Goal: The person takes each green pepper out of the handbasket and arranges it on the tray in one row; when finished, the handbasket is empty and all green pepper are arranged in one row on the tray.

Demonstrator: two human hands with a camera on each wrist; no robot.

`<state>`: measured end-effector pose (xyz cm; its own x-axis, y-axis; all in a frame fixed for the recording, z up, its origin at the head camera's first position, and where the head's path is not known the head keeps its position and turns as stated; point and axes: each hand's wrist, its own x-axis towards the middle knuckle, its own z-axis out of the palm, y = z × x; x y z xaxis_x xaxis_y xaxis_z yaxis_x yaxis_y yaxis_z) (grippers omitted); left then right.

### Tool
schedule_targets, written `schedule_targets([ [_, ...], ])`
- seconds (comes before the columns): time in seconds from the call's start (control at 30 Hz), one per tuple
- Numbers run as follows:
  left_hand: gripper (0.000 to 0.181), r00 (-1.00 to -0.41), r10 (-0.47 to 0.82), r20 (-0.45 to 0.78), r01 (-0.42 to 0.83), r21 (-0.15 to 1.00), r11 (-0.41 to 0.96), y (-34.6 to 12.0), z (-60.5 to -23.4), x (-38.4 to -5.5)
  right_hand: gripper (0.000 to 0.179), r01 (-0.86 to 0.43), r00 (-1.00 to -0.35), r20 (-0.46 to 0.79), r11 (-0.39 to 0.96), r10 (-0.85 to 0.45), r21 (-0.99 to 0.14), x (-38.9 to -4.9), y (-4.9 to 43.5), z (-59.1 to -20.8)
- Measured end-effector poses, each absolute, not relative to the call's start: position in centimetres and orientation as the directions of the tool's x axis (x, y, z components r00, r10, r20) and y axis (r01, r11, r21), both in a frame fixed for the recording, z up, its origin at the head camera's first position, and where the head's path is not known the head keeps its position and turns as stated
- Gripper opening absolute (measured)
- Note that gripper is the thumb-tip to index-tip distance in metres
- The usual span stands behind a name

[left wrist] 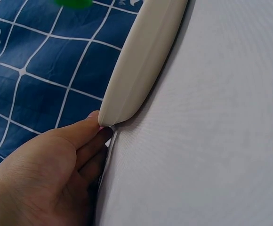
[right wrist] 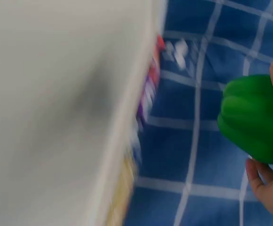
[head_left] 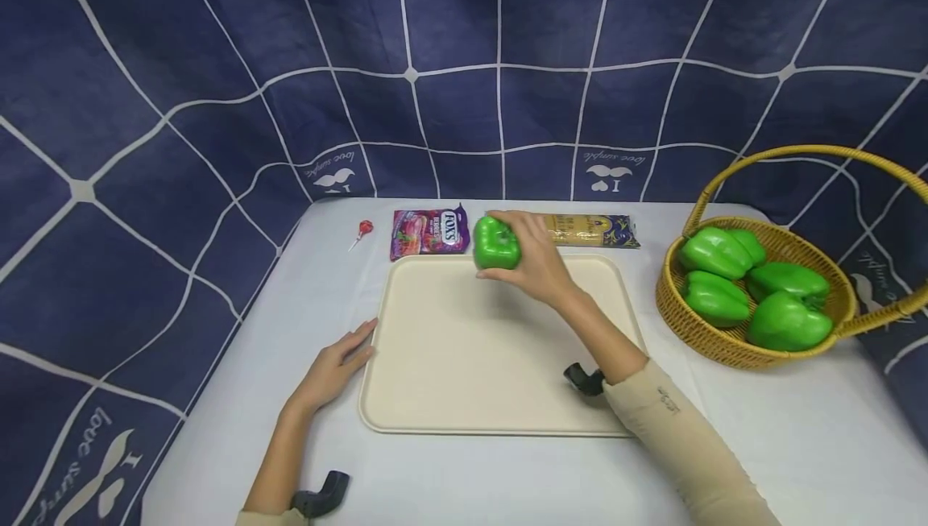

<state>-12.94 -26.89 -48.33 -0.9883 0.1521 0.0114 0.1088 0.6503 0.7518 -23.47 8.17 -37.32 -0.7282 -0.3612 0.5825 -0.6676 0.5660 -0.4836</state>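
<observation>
A glossy green bell pepper (head_left: 496,244) is held by my right hand (head_left: 535,260), thumb on one side and fingers on the other, above the far part of a cream tray (head_left: 471,349). In the right wrist view the same bell pepper (right wrist: 254,120) shows between the thumb and fingertips. My left hand (head_left: 332,369) rests at the tray's left edge with fingers extended. The left wrist view has the left hand's (left wrist: 47,169) fingertips right at the tray's corner (left wrist: 110,117), gripping nothing.
A yellow wicker basket (head_left: 674,308) with a tall handle holds several green peppers (head_left: 786,320) at the right. Behind the tray lie a purple Fox's candy bag (head_left: 431,232) and a gold-and-blue packet (head_left: 594,230). A red lollipop (head_left: 366,227) lies at the back left.
</observation>
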Motion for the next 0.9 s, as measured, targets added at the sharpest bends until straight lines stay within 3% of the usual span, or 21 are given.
schedule_targets([
  [0.2, 0.049, -0.986, 0.165, 0.014, 0.118, 0.759, 0.64, -26.9, -48.3, -13.0, 0.088, -0.643, -0.765, 0.454, 0.592, -0.457, -0.486, -24.9, 2.1, -39.8],
  [0.43, 0.048, -0.986, 0.166, 0.013, 0.117, 0.767, 0.631, -27.1, -48.2, -12.7, 0.089, -0.574, -0.817, 0.321, 0.619, -0.479, -0.537, -26.1, -0.7, -42.9],
  [0.67, 0.048, -0.985, 0.169, 0.033, 0.134, 0.762, 0.633, -27.1, -48.3, -12.7, 0.09, -0.574, -0.807, 0.289, 0.569, -0.515, -0.589, -26.2, -1.1, -44.0],
  [0.9, 0.049, -0.985, 0.168, 0.034, 0.134, 0.766, 0.629, -27.0, -48.2, -12.7, 0.094, -0.539, -0.76, 0.129, 0.507, -0.637, -0.672, -25.0, -0.7, -42.5],
])
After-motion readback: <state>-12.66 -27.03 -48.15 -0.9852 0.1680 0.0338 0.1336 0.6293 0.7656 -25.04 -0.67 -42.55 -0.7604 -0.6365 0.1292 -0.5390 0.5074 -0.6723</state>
